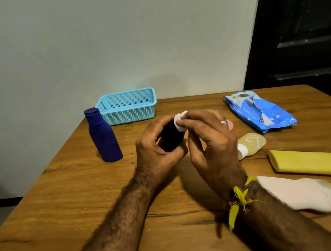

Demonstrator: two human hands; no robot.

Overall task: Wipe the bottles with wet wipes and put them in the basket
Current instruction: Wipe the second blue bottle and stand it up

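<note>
My left hand [156, 146] grips a small dark blue bottle [171, 139] over the middle of the table. My right hand [209, 139] pinches a folded white wet wipe [180, 120] against the bottle's top. A taller blue bottle [103, 136] stands upright to the left. The light blue mesh basket [131, 116] sits behind it near the wall, with nothing visible inside. A clear yellowish bottle with a white cap [250, 144] lies on its side just right of my right hand.
A blue pack of wet wipes [261, 111] lies at the back right. A yellow tube [311, 163] and a pink-and-white tube [298, 193] lie along the right side. The wooden table [86, 195] ends at the wall; a dark door stands at right.
</note>
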